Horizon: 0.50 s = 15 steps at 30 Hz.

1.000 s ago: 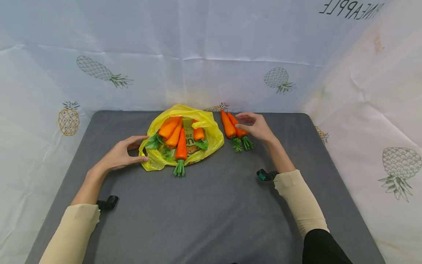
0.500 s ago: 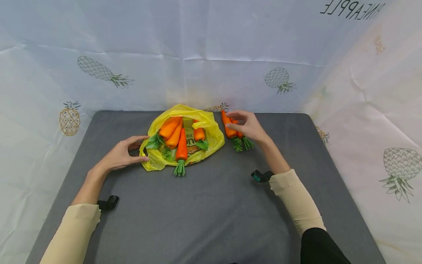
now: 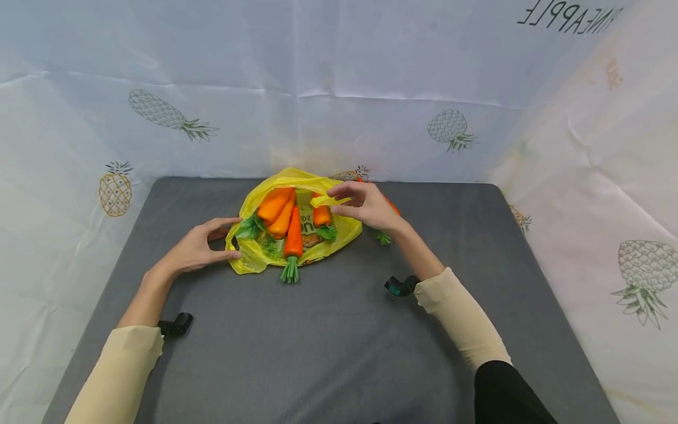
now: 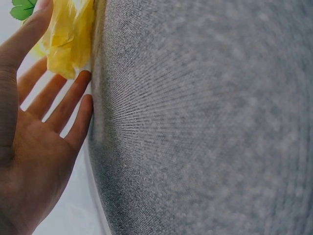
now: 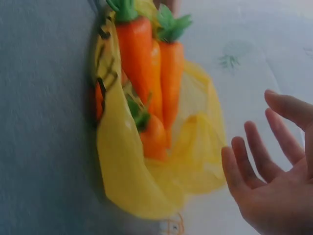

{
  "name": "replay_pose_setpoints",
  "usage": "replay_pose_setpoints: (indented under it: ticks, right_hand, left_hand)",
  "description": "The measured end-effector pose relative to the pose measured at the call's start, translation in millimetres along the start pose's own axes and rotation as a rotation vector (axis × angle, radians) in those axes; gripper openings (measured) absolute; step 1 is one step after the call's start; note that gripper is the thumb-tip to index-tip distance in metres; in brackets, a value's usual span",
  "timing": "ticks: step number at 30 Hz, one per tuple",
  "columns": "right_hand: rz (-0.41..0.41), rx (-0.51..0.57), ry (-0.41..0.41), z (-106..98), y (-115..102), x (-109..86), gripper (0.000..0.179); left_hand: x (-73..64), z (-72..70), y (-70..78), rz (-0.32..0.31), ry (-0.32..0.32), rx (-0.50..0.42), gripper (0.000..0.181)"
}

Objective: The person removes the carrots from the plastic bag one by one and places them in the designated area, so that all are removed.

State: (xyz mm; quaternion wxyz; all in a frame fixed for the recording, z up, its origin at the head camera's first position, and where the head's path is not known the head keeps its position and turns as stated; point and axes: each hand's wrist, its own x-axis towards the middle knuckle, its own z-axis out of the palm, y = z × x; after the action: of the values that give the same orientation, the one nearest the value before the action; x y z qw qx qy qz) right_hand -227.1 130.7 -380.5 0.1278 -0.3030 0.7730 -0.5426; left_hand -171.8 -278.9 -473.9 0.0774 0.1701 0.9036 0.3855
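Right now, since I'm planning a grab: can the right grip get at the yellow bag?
Probably yes: the right grip looks open and empty at the bag's right side, with nothing visible blocking it.

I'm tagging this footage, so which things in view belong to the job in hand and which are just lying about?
Likely in the job:
yellow plastic bag, spread open
carrots in its opening
loose carrots, partly hidden by the right hand

Just around it:
grey cloth-covered table
pineapple-print sheet
black wrist cameras, worn
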Motion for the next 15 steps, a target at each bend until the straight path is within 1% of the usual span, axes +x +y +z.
replay_pose_setpoints:
  ticks: [5, 8, 10, 15]
  right_hand:
    - [-0.015, 0.026, -0.092, 16.8, 6.8, 11.7, 0.037]
    - [-0.003, 0.034, -0.137, 23.9, 12.2, 18.0, 0.037]
    - [0.010, 0.042, -0.147, 26.5, 16.2, 21.7, 0.037]
    - [0.047, 0.039, -0.142, 27.4, 25.1, 27.7, 0.040]
  left_hand:
    - [-0.1, -0.3, -2.0, -0.004, -0.006, 0.006, 0.076]
    - [-1.4, 0.6, -0.3, -0.008, -0.005, 0.013, 0.076]
    - [-2.4, 1.2, 3.4, -0.008, 0.002, 0.008, 0.076]
    - [-3.9, 0.2, 15.7, -0.003, 0.014, -0.009, 0.076]
